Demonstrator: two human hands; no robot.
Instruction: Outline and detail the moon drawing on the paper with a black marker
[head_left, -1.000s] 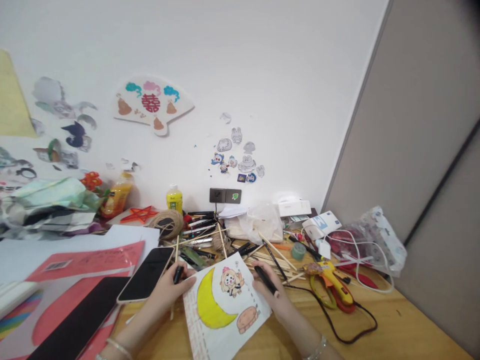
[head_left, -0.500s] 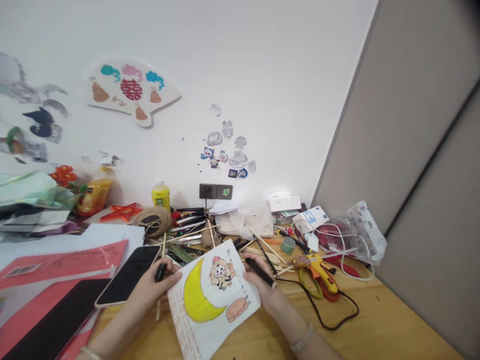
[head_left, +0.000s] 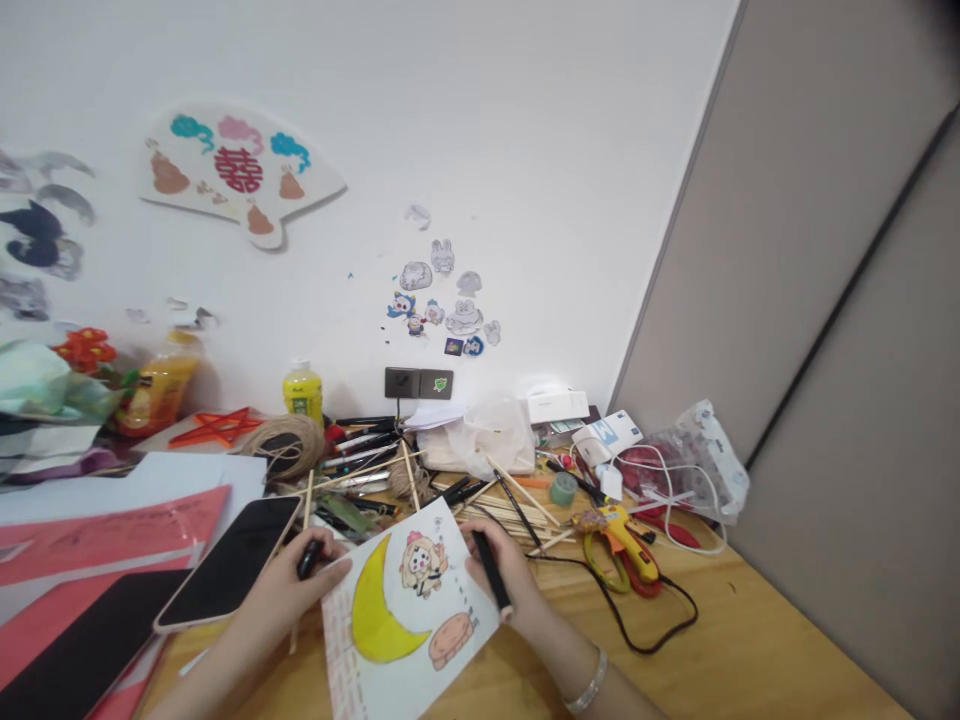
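Note:
A drawing on white paper (head_left: 397, 620) lies on the wooden desk (head_left: 735, 650), showing a yellow crescent moon, a small cartoon figure and a brown round cake. My left hand (head_left: 289, 590) rests at the paper's left edge, fingers closed round a small black pen cap (head_left: 307, 558). My right hand (head_left: 506, 585) sits at the paper's right edge, gripping a black marker (head_left: 491, 572) that points down toward the desk. A bracelet shows on my right wrist.
A dark phone (head_left: 229, 575) lies left of my hand on pink sheets (head_left: 97, 545). Behind the paper are pens, wooden sticks, a twine ball (head_left: 285, 445) and a yellow bottle (head_left: 302, 393). A yellow glue gun (head_left: 626, 535) with black cable and red scissors lie right.
The view has drifted, so everything sits further left and lower. My right hand has turned the marker more upright, tip down. My left hand keeps its hold on the cap.

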